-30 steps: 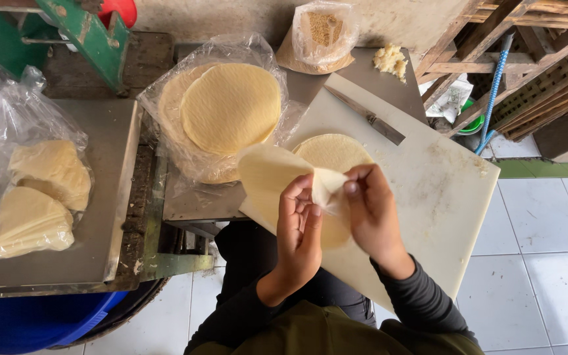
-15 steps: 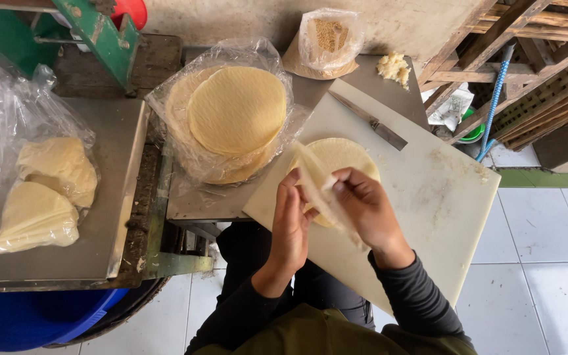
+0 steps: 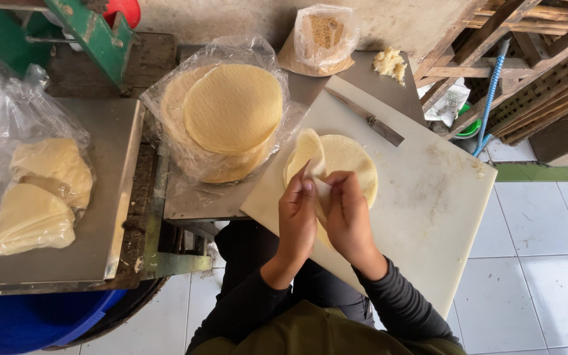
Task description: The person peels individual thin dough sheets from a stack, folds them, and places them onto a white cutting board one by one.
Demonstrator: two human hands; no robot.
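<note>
Two hands, left (image 3: pixel 297 213) and right (image 3: pixel 348 217), pinched shut on a thin wrapper (image 3: pixel 313 158) peeled up over the board (image 3: pixel 428 197), above the round beneath. Looks limp, light, tear-prone; best gripped at the edge. Stack (image 3: pixel 231 108) left of board.

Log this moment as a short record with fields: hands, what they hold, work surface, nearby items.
left hand: pinching the folded edge of a thin round dough sheet
right hand: gripping the same sheet beside the left
work surface: white cutting board, sheet partly lying on it
knife: on the board's far edge, untouched
stack of round sheets: on clear plastic, left of the board
folded triangles: in plastic on the metal table at far left
bag of crumbs: at the back
</note>
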